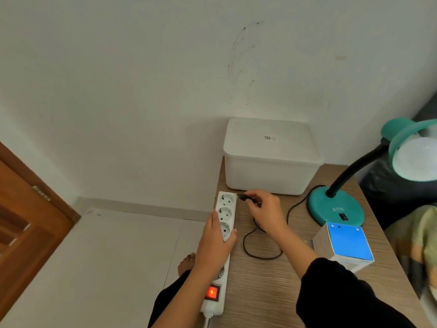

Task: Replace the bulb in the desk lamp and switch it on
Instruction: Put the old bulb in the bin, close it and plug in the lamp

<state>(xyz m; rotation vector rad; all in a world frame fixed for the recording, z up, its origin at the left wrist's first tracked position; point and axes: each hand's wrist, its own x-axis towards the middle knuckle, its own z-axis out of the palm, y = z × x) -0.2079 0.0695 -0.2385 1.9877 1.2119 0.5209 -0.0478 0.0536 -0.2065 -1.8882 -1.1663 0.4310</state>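
Glossy teal lamp base (pixel 335 207) — matt white plastic box (pixel 269 159) — streaky wood-grain tabletop (pixel 264 287).

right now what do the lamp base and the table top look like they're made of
Lamp base: likely glossy teal plastic or painted metal, smooth with soft highlights; can't tell which. Table top: looks like wood-grain laminate, matte, with fine printed streaks.

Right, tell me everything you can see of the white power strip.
The long white plastic power strip lies flat along the left edge of the wood-grain table, its far end near the white lidded plastic box. It has a row of round sockets, all empty, and a red rocker switch glowing at the near end, where a white cable leaves. The left hand grips its middle, covering part of it; the right hand holds a black plug just beside the farthest socket.
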